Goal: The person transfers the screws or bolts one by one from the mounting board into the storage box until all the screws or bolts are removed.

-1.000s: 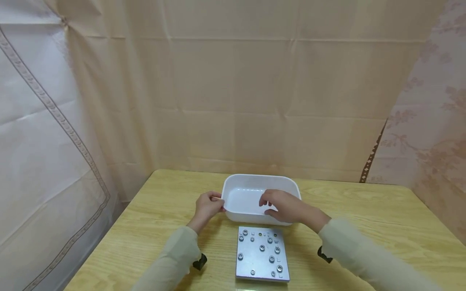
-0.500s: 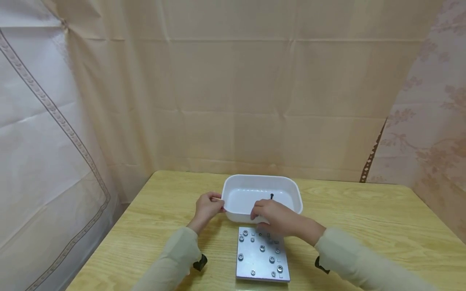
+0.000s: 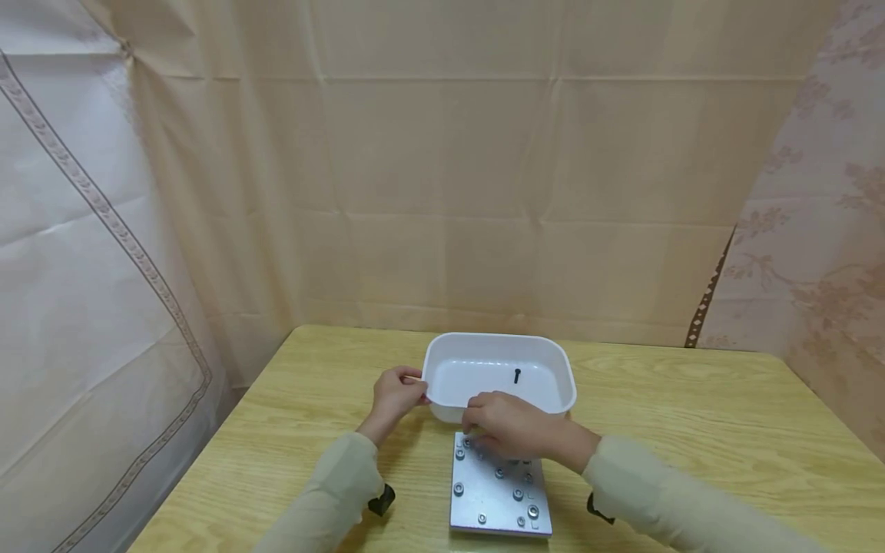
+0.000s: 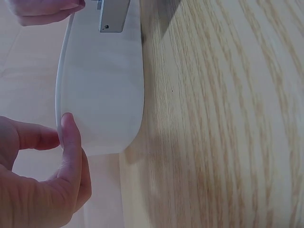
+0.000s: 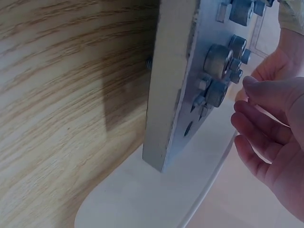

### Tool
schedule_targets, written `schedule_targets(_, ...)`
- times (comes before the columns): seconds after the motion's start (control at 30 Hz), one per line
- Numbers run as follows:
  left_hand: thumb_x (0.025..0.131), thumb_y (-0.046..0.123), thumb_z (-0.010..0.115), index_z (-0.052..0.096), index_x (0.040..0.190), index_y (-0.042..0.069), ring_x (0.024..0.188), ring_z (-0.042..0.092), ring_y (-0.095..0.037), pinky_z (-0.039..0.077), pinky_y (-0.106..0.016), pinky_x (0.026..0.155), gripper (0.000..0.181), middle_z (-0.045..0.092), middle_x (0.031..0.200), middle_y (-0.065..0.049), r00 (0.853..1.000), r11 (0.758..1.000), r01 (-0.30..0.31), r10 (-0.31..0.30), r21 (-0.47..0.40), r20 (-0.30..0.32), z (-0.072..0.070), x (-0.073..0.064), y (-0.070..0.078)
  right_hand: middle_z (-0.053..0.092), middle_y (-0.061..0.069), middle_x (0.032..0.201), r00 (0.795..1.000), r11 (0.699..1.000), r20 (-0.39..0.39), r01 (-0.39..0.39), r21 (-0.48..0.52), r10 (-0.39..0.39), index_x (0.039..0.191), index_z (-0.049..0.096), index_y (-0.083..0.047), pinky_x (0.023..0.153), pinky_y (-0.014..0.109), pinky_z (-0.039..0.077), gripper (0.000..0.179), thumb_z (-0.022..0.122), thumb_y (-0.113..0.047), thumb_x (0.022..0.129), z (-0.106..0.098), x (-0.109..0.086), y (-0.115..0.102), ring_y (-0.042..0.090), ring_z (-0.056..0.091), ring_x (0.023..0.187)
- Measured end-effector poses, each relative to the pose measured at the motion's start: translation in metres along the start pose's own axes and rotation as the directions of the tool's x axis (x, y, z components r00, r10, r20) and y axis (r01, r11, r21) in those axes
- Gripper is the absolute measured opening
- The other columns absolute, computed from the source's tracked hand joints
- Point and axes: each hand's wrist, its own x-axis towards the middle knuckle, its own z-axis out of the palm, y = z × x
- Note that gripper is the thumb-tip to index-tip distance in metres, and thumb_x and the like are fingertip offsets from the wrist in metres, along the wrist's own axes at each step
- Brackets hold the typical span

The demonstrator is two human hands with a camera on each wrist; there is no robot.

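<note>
My left hand (image 3: 392, 396) pinches the left rim of a white plastic tub (image 4: 102, 80) between thumb and fingers. A black screw (image 3: 517, 375) lies inside the tub. In front of the tub is a flat silver metal plate (image 3: 484, 501) studded with several socket-head screws (image 5: 219, 61). My right hand (image 3: 512, 424) hovers over the plate's far end, its fingers loosely bent. From the right wrist, this hand (image 5: 278, 128) has its thumb and index fingertips close beside the screw heads, with nothing visible between them. The head view has its fingertips partly hidden.
Everything stands on a wood-grain table (image 3: 664, 430). A beige cloth (image 3: 442, 192) hangs behind its far edge, with patterned cloths at the left (image 3: 90, 307) and right (image 3: 823, 246). The plate's far end lies close to the tub's near wall.
The right hand has come out of the tub and moved nearer and leftward over the plate. The black screw has come into sight in the tub. The left hand has stayed at the rim.
</note>
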Motion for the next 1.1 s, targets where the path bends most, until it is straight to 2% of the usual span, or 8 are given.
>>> schedule_targets(0.33, 0.079, -0.002, 0.062, 0.061, 0.107, -0.014, 0.055, 0.062, -0.009, 0.065, -0.034, 0.068, 0.030, 0.068, 0.084, -0.021, 1.000, 0.999, -0.017, 0.017, -0.031, -0.003, 0.001, 0.001, -0.002, 0.069, -0.004, 0.096, 0.999, 0.999, 0.040, 0.027, -0.023, -0.026, 0.101, 0.070, -0.016, 0.084, 0.018, 0.057, 0.017, 0.070, -0.012, 0.084, 0.005, 0.006, -0.002, 0.006, 0.064, 0.091)
schedule_targets(0.6, 0.078, -0.001, 0.062, 0.062, 0.106, -0.013, 0.054, 0.060, -0.008, 0.065, -0.035, 0.069, 0.031, 0.065, 0.079, -0.014, 1.000, 1.000, -0.007, 0.007, -0.027, 0.002, 0.001, 0.000, -0.004, 0.070, -0.004, 0.100, 0.998, 1.000, 0.057, 0.006, 0.006, -0.006, 0.104, 0.070, -0.017, 0.087, 0.018, 0.057, 0.019, 0.068, -0.011, 0.086, 0.011, 0.007, -0.003, 0.005, 0.064, 0.094)
schedule_targets(1.1, 0.080, 0.000, 0.062, 0.062, 0.107, -0.012, 0.055, 0.061, -0.008, 0.065, -0.035, 0.069, 0.030, 0.066, 0.081, -0.016, 1.000, 1.000, -0.014, 0.014, -0.011, 0.002, 0.001, 0.000, -0.002, 0.067, -0.007, 0.092, 0.998, 1.000, 0.056, 0.016, -0.026, -0.015, 0.101, 0.069, -0.017, 0.082, 0.015, 0.056, 0.012, 0.064, -0.014, 0.090, 0.011, 0.010, -0.007, 0.001, 0.061, 0.086)
